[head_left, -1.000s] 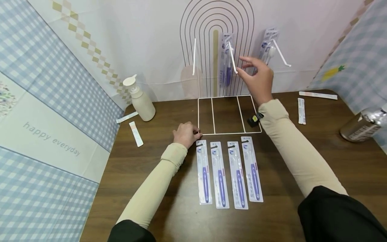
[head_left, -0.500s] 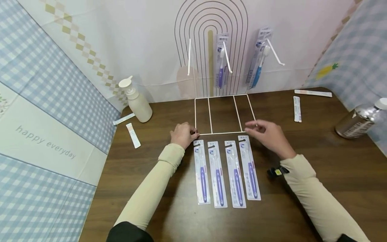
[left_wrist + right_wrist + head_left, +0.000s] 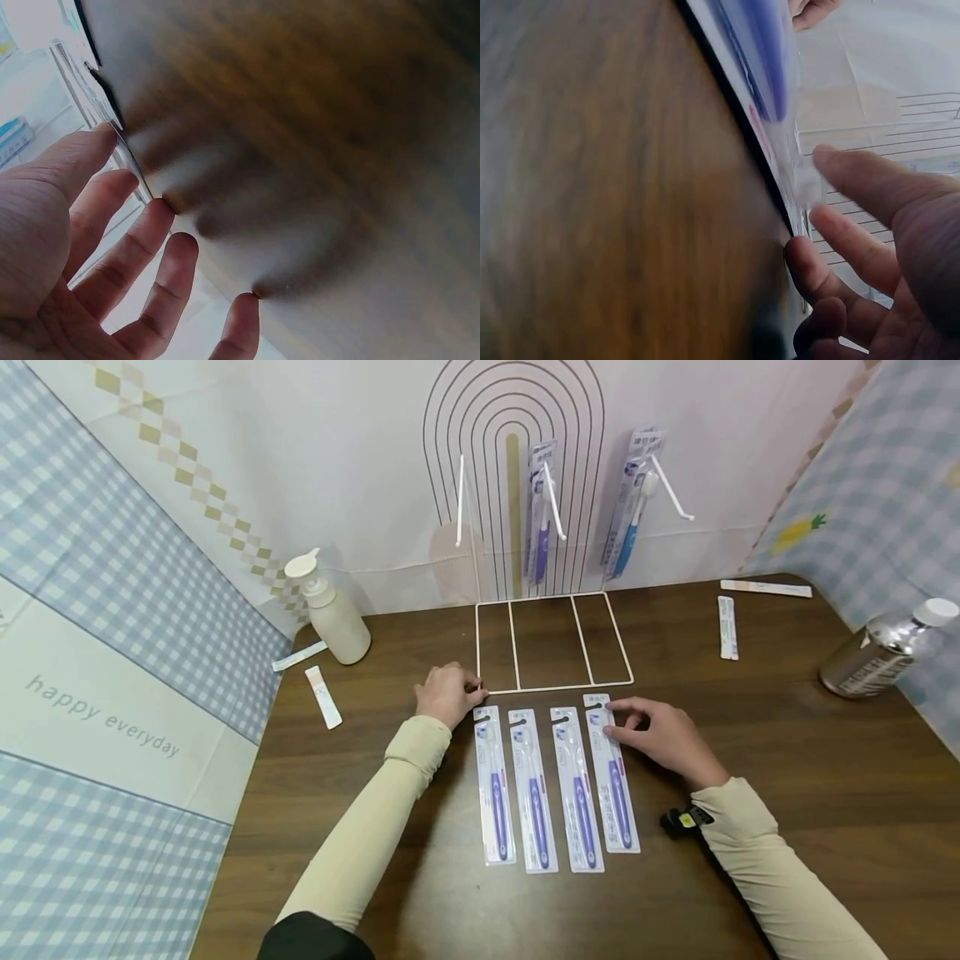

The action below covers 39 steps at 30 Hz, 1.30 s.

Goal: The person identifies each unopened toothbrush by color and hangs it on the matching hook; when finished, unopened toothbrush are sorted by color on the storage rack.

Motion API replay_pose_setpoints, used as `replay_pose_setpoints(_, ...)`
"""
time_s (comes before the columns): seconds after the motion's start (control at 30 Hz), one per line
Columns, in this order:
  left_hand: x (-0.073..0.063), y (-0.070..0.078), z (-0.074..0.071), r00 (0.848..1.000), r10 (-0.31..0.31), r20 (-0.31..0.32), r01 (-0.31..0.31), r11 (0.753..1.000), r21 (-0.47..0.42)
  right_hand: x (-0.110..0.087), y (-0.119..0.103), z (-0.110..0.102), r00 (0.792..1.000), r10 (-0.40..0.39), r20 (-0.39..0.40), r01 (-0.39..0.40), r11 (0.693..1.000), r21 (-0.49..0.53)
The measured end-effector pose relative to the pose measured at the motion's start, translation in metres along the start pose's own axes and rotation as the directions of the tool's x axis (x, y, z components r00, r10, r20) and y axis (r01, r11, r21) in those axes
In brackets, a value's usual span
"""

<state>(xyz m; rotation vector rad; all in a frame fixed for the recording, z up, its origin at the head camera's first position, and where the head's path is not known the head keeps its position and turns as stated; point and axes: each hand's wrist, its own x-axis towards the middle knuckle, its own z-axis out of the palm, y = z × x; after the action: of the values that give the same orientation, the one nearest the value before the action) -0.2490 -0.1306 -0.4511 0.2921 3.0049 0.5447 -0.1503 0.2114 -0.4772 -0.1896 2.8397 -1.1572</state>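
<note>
In the head view my left hand [image 3: 446, 693] holds the front left corner of a white wire display rack [image 3: 553, 687], thumb and index finger at the wire. The left wrist view shows the other fingertips [image 3: 241, 311] spread at the tabletop. My right hand [image 3: 663, 735] is at the rightmost packaged toothbrush [image 3: 617, 802], its thumb and index fingertips over the upper part and apart from each other. Beside it lie more purple packaged toothbrushes [image 3: 534, 810] in a row. Packaged toothbrushes hang from the rack, purple [image 3: 542, 552] on the middle hook and blue [image 3: 625, 552] on the right.
The left hook [image 3: 461, 502] of the rack is bare. A pump bottle [image 3: 341, 627] and paper sachets [image 3: 324, 697] stand and lie at the left. On the right are more sachets [image 3: 727, 627] and a silver bottle [image 3: 870, 660] with a white cap. Cloth [image 3: 360, 468] hangs behind.
My right hand has come down from the middle hook to the rightmost toothbrush on the table. My left hand has stayed at the rack's corner. The view has shifted slightly.
</note>
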Motion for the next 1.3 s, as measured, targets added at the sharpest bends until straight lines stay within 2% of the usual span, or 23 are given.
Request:
replay_pose_setpoints(0.27, -0.002, 0.0, -0.002, 1.0, -0.002, -0.01, 0.002, 1.0, 0.001, 0.002, -0.001, 0.002, 1.0, 0.004, -0.002, -0.004, 1.0, -0.012)
replay_pose_setpoints(0.43, -0.003, 0.001, -0.004, 1.0, 0.006, -0.018, -0.006, 1.0, 0.004, 0.003, -0.001, 0.002, 1.0, -0.007, -0.029, 0.007, 1.0, -0.023)
replay_pose_setpoints(0.6, -0.002, 0.001, -0.004, 1.0, 0.003, -0.013, -0.003, 1.0, 0.002, 0.005, -0.009, -0.003, 0.995, -0.04, -0.093, 0.04, 0.999, -0.008)
replay_pose_setpoints(0.7, -0.001, 0.001, -0.004, 1.0, 0.005, -0.012, -0.005, 1.0, 0.001, 0.008, -0.023, -0.011, 0.981, -0.092, -0.168, 0.095, 0.995, 0.007)
replay_pose_setpoints(0.77, -0.001, 0.001, -0.004, 1.0, 0.008, -0.016, -0.008, 1.0, 0.0, 0.011, -0.037, -0.019, 0.961, -0.144, -0.236, 0.151, 0.988, 0.013)
replay_pose_setpoints(0.83, -0.001, 0.001, -0.005, 1.0, 0.011, -0.018, -0.011, 1.0, -0.002, 0.013, -0.053, -0.027, 0.927, -0.205, -0.313, 0.222, 0.975, 0.017)
replay_pose_setpoints(0.97, 0.0, 0.0, -0.006, 1.0, 0.016, -0.017, -0.016, 1.0, -0.002, 0.019, -0.088, -0.044, 0.834, -0.308, -0.458, 0.358, 0.933, 0.024)
replay_pose_setpoints(1.03, 0.001, -0.001, -0.006, 1.0, 0.015, -0.018, -0.015, 1.0, -0.001, 0.023, -0.104, -0.052, 0.788, -0.332, -0.518, 0.405, 0.914, 0.031)
replay_pose_setpoints(1.1, 0.001, -0.001, -0.005, 1.0, 0.012, -0.022, -0.012, 1.0, -0.001, 0.026, -0.12, -0.058, 0.751, -0.34, -0.566, 0.438, 0.898, 0.041)
replay_pose_setpoints(1.17, 0.0, -0.001, -0.004, 1.0, 0.008, -0.022, -0.008, 1.0, -0.004, 0.029, -0.134, -0.062, 0.725, -0.334, -0.603, 0.457, 0.887, 0.059)
replay_pose_setpoints(1.3, -0.002, 0.001, -0.001, 1.0, 0.004, -0.012, -0.004, 1.0, -0.008, 0.033, -0.16, -0.067, 0.687, -0.323, -0.652, 0.491, 0.866, 0.089)
